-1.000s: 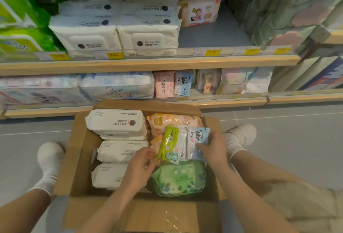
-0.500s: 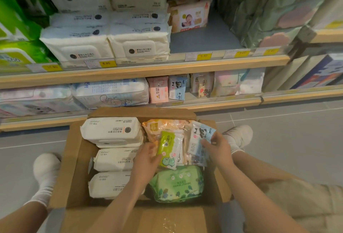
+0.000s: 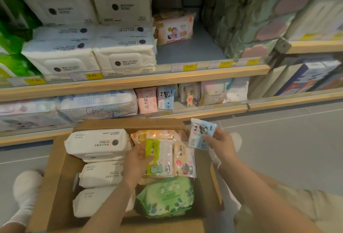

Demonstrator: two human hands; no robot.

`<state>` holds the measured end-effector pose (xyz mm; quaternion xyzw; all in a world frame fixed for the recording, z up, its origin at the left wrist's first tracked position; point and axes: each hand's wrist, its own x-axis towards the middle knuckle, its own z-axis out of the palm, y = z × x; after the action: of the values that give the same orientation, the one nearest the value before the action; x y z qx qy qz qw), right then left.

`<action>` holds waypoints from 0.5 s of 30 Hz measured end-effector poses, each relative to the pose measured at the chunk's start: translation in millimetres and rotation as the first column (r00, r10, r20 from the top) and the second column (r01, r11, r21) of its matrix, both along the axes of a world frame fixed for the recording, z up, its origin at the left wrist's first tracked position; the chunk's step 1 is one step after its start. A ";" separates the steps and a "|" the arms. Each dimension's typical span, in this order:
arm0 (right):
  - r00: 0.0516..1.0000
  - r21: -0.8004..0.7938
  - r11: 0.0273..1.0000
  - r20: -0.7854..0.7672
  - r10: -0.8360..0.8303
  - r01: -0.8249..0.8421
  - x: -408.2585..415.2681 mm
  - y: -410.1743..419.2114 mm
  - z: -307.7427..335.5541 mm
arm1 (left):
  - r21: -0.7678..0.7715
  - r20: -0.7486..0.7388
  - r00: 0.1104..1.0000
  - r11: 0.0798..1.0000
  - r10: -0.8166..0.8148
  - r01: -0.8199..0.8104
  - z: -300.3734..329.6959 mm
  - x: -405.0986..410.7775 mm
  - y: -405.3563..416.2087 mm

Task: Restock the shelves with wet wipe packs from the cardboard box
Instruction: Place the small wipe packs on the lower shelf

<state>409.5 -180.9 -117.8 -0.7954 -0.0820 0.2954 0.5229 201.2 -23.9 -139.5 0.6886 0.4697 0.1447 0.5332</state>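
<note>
Panda pack [image 3: 202,134], pinched by right hand [image 3: 221,144], clears box rim [image 3: 213,175].

I am counting three large white wipe packs [image 3: 98,144] lying in my brown cardboard box [image 3: 53,173]. I am holding one blue panda pack [image 3: 201,134] and one green-striped small pack [image 3: 157,156].

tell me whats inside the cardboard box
The cardboard box holds white wipe packs, a green pack, an orange pack and small packs. Anything beneath them is covered.

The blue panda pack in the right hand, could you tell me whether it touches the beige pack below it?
Cannot tell: in the head view the panda pack overlaps the beige pack's top corner.
</note>
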 end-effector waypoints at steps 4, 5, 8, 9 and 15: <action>0.986 0.012 0.995 0.132 0.100 -0.102 15.8 36.7 10.2 | -0.089 0.178 0.979 0.992 0.100 -0.086 22.5 6.0 34.6; 0.981 0.011 0.993 0.153 0.116 -0.119 20.3 48.2 8.7 | -0.075 0.213 0.971 0.992 0.111 -0.097 29.5 9.1 45.4; 0.970 0.000 0.987 0.188 0.155 -0.158 32.0 85.0 -3.4 | -0.023 0.295 0.951 0.996 0.093 -0.090 43.2 18.2 74.3; 0.967 -0.005 0.987 0.201 0.157 -0.159 35.9 98.2 -8.4 | -0.014 0.314 0.945 0.996 0.089 -0.089 44.0 21.1 83.6; 0.951 -0.054 0.983 0.246 0.185 -0.177 49.9 171.9 -42.8 | -0.001 0.293 0.950 0.994 0.106 -0.110 19.5 35.1 123.1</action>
<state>459.5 -9.0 -160.5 -0.8236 -0.2151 0.2405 0.4665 236.4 99.2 -120.0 0.6369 0.4216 0.2772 0.5829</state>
